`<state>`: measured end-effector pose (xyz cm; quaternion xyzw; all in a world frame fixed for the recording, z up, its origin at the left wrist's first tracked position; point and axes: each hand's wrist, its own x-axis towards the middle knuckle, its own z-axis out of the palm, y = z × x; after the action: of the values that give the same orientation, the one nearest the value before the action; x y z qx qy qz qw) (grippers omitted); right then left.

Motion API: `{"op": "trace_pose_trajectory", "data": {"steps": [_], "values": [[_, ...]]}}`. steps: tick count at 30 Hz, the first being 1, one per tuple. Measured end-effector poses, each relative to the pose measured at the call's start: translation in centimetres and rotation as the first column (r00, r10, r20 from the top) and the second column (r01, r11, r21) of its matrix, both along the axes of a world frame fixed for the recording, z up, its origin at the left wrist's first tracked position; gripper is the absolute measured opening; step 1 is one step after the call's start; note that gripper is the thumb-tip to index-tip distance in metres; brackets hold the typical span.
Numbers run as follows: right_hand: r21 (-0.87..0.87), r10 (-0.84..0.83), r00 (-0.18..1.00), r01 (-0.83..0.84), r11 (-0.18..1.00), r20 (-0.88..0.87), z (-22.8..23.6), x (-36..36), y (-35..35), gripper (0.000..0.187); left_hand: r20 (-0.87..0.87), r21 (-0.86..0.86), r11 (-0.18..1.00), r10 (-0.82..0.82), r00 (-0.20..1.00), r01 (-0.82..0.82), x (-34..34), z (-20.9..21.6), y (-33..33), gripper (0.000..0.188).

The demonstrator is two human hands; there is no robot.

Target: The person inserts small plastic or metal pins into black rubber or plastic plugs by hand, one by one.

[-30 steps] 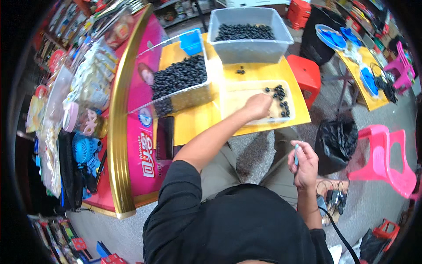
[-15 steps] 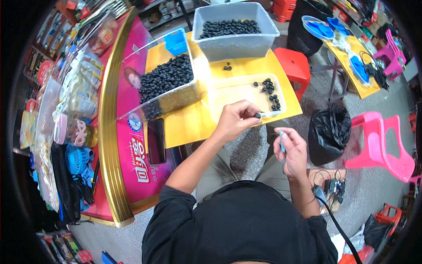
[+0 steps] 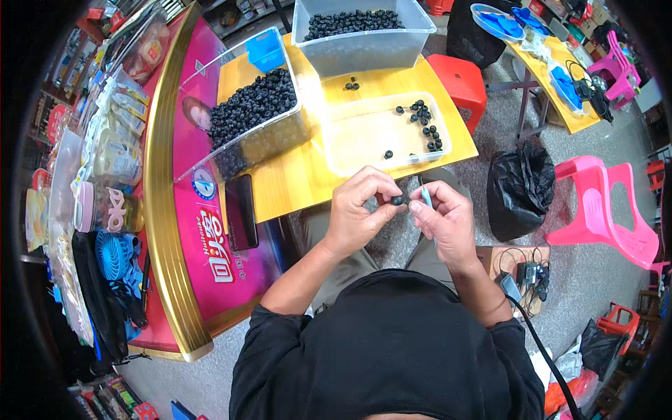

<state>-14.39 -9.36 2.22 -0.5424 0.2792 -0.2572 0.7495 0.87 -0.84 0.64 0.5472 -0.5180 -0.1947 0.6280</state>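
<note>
Between its thumb and index finger, my left hand (image 3: 364,210) pinches a small black round bead-like piece (image 3: 397,200). My right hand (image 3: 446,218) is closed on a thin light-blue stick-like tool (image 3: 426,197), its tip close to the bead. Both hands are held above my lap, in front of the table's near edge. Just beyond them, a shallow clear tray (image 3: 343,166) holds several black beads, most in its right part; one loose bead (image 3: 388,155) lies near its front. What kind of tool tip it is cannot be made out.
A clear bin (image 3: 276,133) full of black beads, with a blue box (image 3: 266,50) at its corner, stands left on the yellow table (image 3: 287,192). Behind is a larger bin (image 3: 364,59). A red stool (image 3: 458,80), black bag (image 3: 518,203) and pink chair (image 3: 595,210) stand right.
My hands have come together, the tool now close to the bead in my left hand. A bead now shows near the tray's front. The whole view has shifted slightly.
</note>
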Motion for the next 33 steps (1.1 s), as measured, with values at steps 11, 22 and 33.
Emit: {"op": "trace_pose_trajectory", "data": {"steps": [11, 22, 33], "values": [[-0.096, 0.063, 0.998, -0.064, 0.993, -0.022, 0.1, 0.1, 0.7, 0.008, 0.011, 0.006, 1.0, -0.007, 1.0, 0.007, -0.6, 0.2, 0.9, 0.022], [-0.741, 0.02, 0.995, -0.083, 0.666, -0.093, 0.4, -1.3, 1.1, 0.027, -0.127, 0.019, 1.0, 0.015, 0.992, -0.013, -0.9, 0.1, 1.2, 0.023], [-0.766, 0.006, 0.997, -0.062, 0.64, -0.076, 0.7, -1.2, 1.3, 0.028, -0.067, 0.01, 1.0, 0.02, 0.998, -0.02, -1.0, 0.9, 1.4, 0.025]]}}
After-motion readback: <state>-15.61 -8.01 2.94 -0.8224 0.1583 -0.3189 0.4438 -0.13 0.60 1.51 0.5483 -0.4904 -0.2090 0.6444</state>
